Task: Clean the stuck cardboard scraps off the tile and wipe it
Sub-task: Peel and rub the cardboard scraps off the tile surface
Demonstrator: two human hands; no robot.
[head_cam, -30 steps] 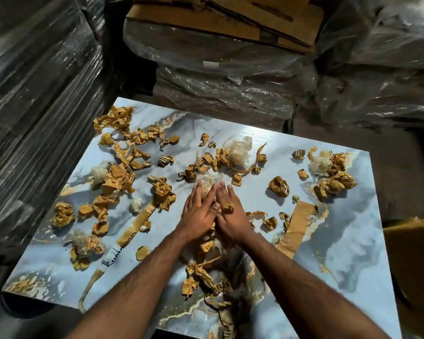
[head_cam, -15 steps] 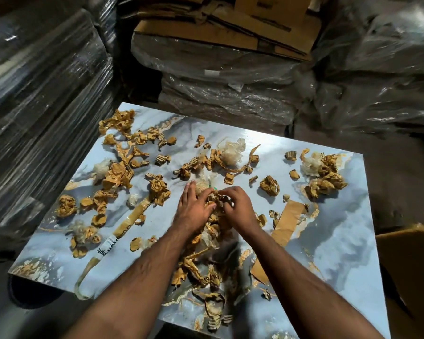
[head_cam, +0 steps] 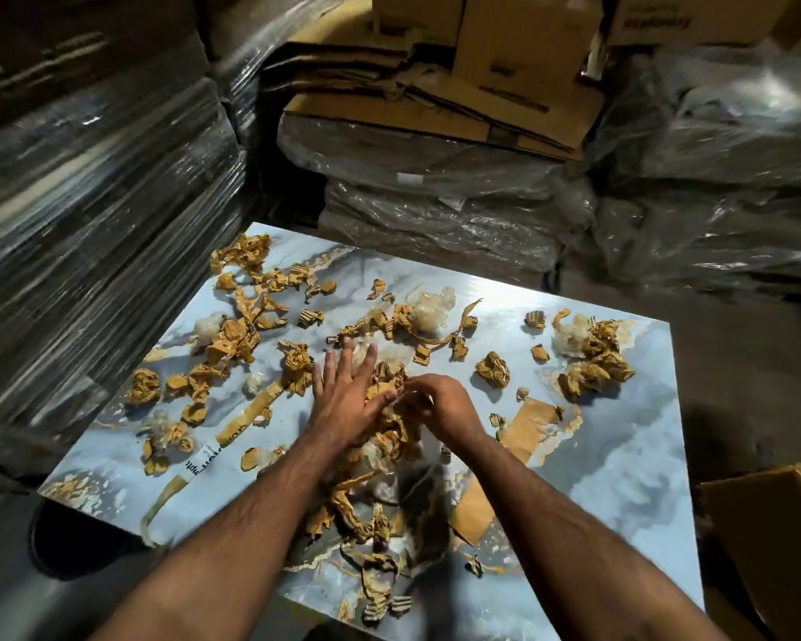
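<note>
Along the left edge of the scene stand dark pallets wrapped in shiny plastic film (head_cam: 89, 187), close beside the glossy pale-blue marbled tile (head_cam: 620, 478) that lies flat in the middle of the view. Crumpled tan cardboard scraps (head_cam: 232, 340) cover the tile's left half, mixed with small wads of clear plastic, and a long flat strip of tan tape with a white printed label (head_cam: 232, 432) runs toward the near-left edge.

At the centre, the left hand (head_cam: 343, 404) lies with fingers straight and spread, pressing down on a heap of scraps; it grips nothing. Just right of it, the right hand (head_cam: 445, 409) has its fingers curled, pinching at cardboard in the same heap (head_cam: 389, 437).

Further right, a flat tan cardboard patch (head_cam: 526, 427) looks stuck to the glaze, and another cluster of crumpled scraps (head_cam: 593, 363) sits near the far-right corner. An open brown carton (head_cam: 768, 538) stands beyond the tile's right edge.

The loose scraps should be light, soft and easy to sweep or gather by the handful. The stuck patches will likely tear; a lifted corner or edge is the place to take hold, peeling low and slowly. The tile itself looks stiff, slick and probably brittle at its edges.
</note>
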